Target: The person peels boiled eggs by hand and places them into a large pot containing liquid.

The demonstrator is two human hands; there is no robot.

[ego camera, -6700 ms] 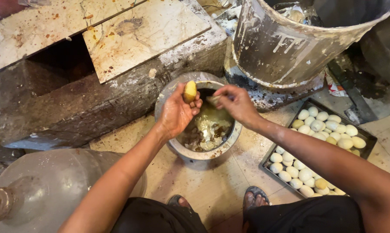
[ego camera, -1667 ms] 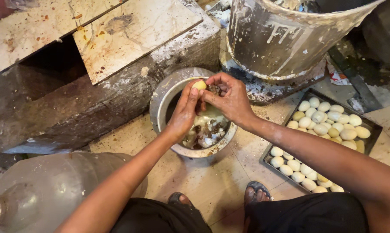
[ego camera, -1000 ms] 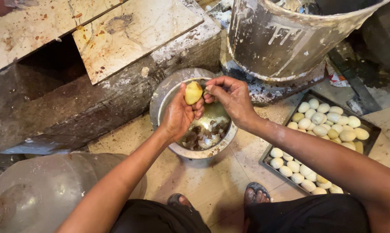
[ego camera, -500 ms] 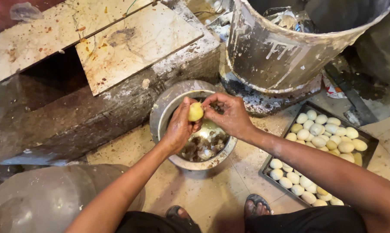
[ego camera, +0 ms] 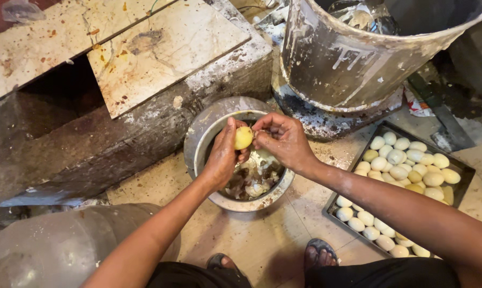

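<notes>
Crouched on a stained tile floor, I work in a tight pocket: a rough stone block with a cracked slab top closes in on my left, a big dented metal drum stands just beyond the metal pot, and a dark tray of peeled potatoes lies by my right foot, with a clear plastic jug at my left knee. The only open floor is the narrow strip between pot and sandals. My left hand reaches forward over the pot's rim, palm turned inward, fingers and thumb clamped on a small yellow potato held above the peelings inside. My right hand comes across from the tray side, wrist bent, fingertips pinched together against the potato's right edge; whether a scrap of skin sits between them I cannot tell. Compared with half a second earlier, both hands sit at the same spot over the pot with the potato between them, the view has shifted slightly, and the right fingertips have closed in tighter on it.
</notes>
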